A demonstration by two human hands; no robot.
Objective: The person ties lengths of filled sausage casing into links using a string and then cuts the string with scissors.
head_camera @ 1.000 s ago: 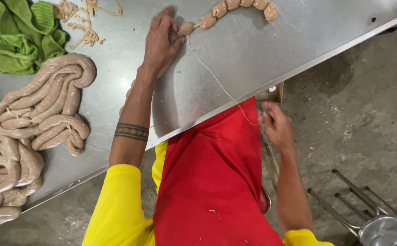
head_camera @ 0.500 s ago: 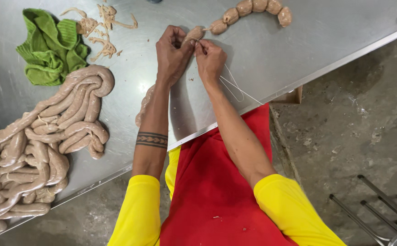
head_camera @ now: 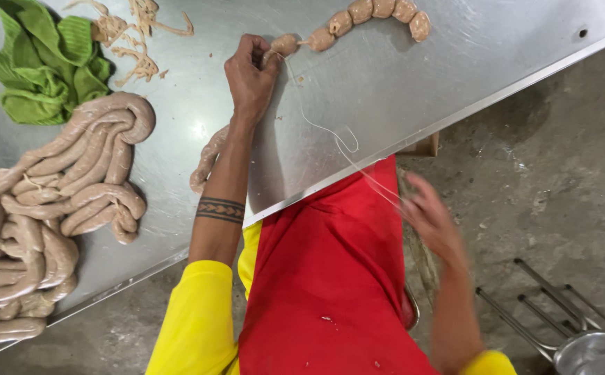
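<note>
— Since half a second ago, the right hand [head_camera: 431,221] has been drawn away from the sausage chain [head_camera: 358,17] and pulled back off the table [head_camera: 399,90], down beside the red apron [head_camera: 337,278]. The left hand [head_camera: 249,76] has been kept where it was.

— What is held in each grip?

— The left grip is closed around the near end of the sausage chain, pinched just where the last link [head_camera: 283,44] ends, probably so that the knot is held fast. A thin string [head_camera: 330,132] is run from that link, across the table, over its edge and toward the right hand. The right hand is blurred, so whether the string is pinched there cannot be told; the fingers appear spread.

— And the rest, relative to the chain?

— Untied sausage [head_camera: 52,208] is heaped well to the left of the chain, with one strand [head_camera: 208,156] passed under the left forearm, likely so it can be fed up link by link. A green cloth [head_camera: 42,66] is laid far left of the chain, and scraps of casing [head_camera: 132,35] are scattered between cloth and chain.
</note>
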